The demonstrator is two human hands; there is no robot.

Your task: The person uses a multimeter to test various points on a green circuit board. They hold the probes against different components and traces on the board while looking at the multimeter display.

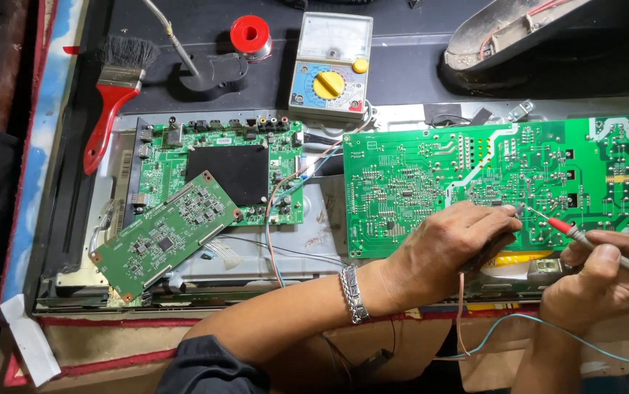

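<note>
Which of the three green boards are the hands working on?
The big board on the right; both hands' probes touch it. The other two lie untouched at left.

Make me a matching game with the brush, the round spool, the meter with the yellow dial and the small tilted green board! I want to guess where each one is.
Things:
1. brush
2. round spool
3. meter
4. small tilted board

Places:
A. top middle, above the two big green boards
B. far left, red handle pointing down
C. lower left, lying slanted over the left big board's corner
D. top, just left of the meter

Pairs: 1-B, 2-D, 3-A, 4-C
</note>
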